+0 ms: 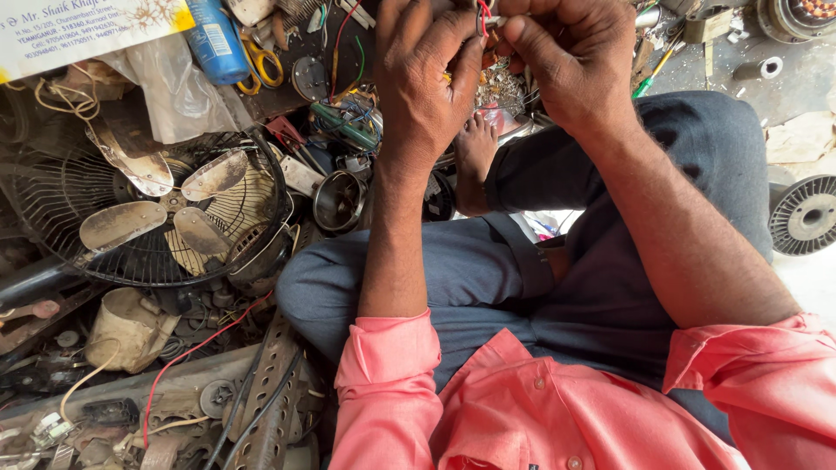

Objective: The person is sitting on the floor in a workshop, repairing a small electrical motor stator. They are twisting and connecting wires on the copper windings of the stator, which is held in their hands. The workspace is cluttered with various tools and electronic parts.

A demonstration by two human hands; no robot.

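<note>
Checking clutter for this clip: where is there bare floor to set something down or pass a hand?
Bare floor shows only at far right, between the knee and the wheel, and up towards the tape roll. Left of the legs is packed: fan, cup, wires and scrap. Both hands, left hand and right hand, work close together over clutter.

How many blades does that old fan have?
4. On the fan at left: one blade upper left, one upper right, one lower left, one lower right. None seems hidden.

Head camera looks steeply down, close over the lap [522, 287].
</note>
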